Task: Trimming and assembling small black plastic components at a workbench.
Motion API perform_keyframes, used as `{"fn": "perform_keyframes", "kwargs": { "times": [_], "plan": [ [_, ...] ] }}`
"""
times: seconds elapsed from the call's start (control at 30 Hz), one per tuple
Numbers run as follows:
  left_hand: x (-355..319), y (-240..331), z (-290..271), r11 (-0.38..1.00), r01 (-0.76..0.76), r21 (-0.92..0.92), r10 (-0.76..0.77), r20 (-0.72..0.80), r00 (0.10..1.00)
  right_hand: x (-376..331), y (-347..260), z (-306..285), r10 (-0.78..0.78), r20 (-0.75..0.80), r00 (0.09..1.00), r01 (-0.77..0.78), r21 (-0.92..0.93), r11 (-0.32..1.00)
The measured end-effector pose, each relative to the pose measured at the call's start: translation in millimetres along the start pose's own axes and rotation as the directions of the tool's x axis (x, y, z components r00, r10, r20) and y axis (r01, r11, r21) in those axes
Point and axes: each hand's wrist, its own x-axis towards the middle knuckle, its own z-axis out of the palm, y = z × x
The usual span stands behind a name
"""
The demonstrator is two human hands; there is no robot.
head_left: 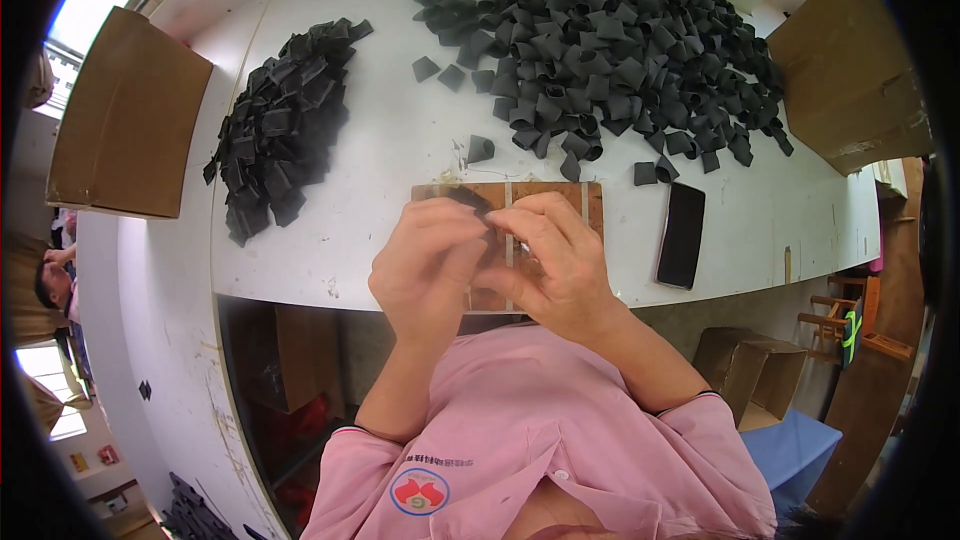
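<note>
A small black fabric piece (468,199) is pinched between both my hands above a wooden board (594,222) with pale strips across it. My left hand (425,252) has its fingers curled and pressed on the piece from the left. From the right, my right hand (562,255) closes thumb and fingers at the piece's edge. The fingers hide much of the piece, and the left hand is slightly blurred. One loose black loop (480,148) lies just beyond the board.
A large heap of black fabric loops (610,60) covers the far table. Flatter black pieces (285,125) are piled at left. A black phone (681,237) lies right of the board. Cardboard boxes (130,120) flank both sides. Another person (57,280) is at far left.
</note>
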Motion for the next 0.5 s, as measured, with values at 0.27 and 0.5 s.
{"fn": "perform_keyframes", "kwargs": {
  "times": [0.27, 0.5],
  "plan": [
    [1.5, 17.1, 7.2, 0.653, 0.283, -0.702, -0.622, -0.284, 0.730, 12.0, 0.7, 10.4, -0.302, -0.059, 0.952, 0.279, -0.242, 0.929],
    [-14.9, 9.9, 5.9, 0.801, 0.314, -0.509, -0.498, -0.276, 0.822, 6.3, 15.9, 14.7, -0.263, -0.126, 0.957, 0.266, 0.005, 0.964]
  ]
}}
